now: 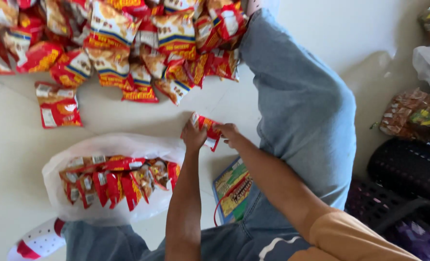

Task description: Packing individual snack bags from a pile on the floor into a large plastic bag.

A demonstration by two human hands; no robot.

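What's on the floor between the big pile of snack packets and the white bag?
Mostly bare white floor in the head view. One loose red packet lies toward the left of that stretch.

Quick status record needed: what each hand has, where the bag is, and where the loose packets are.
left hand: grips red snack packet
right hand: grips the same packet's other side
white plastic bag: on floor left of hands, open, packets inside in a row
packet pile: floor, top of view
single packet: apart, below the pile

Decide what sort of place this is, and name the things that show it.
Probably a home or small shop floor used for packing: a heap of snack packets on pale floor tiles, and a white bag filled with them.
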